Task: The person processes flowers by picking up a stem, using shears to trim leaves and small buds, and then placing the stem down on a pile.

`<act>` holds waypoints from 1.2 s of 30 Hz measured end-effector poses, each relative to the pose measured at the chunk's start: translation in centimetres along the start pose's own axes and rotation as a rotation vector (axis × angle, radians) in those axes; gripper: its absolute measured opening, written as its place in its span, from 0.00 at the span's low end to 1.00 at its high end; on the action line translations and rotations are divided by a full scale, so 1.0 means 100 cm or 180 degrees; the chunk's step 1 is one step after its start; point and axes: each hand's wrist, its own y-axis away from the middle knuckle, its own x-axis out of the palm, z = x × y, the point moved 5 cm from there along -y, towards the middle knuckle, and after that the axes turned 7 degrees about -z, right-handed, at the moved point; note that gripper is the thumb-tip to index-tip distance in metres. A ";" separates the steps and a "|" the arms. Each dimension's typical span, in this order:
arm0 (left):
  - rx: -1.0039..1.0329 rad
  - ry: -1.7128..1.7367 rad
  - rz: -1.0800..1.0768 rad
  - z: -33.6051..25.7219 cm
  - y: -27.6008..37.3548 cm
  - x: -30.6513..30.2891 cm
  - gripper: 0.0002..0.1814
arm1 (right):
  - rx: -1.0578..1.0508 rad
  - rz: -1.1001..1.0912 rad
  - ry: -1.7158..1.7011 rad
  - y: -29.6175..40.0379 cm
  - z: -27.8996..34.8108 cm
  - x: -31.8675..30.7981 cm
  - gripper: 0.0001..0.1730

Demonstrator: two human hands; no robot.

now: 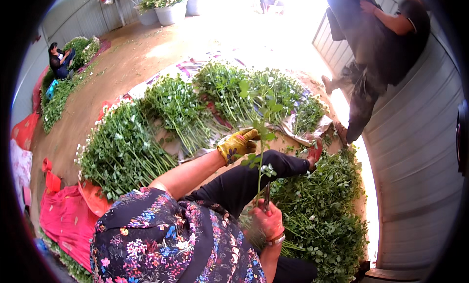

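Note:
My left hand (240,145), in a yellow glove, is raised beside the upper part of a leafy green stem (261,162). Its fingers are partly bent, and whether they touch the stem is unclear. Lower down, my right hand (266,219) is closed around dark-bladed pruning shears (267,195), with the stem's lower end at the same hand. That hand is bare, slightly blurred, and wears a band at the wrist. Beside my right hand lies a large heap of cut leafy stems (318,217). More bundles of white-flowered stems (121,147) fan out past my left arm.
Further bundles (176,107) lie on cloths ahead. A person in dark clothes (381,37) stands by the metal wall (414,173), holding dark material. Another person (60,61) sits far left among greenery. Large tubs of flowers (171,13) stand at the back; a red cloth (67,220) lies lower left.

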 end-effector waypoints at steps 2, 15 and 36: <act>0.0383 -0.1269 0.0013 0.009 0.022 -0.008 0.23 | -0.0203 -0.0094 0.0056 -0.004 0.005 -0.002 0.14; -0.0117 -0.1737 -0.0352 0.015 0.153 0.013 0.17 | -0.0867 0.0210 0.1465 -0.052 0.024 0.059 0.18; 0.0251 -0.0513 -0.4221 -0.046 0.295 -0.388 0.12 | -0.0029 0.0263 0.1020 -0.075 0.008 0.094 0.20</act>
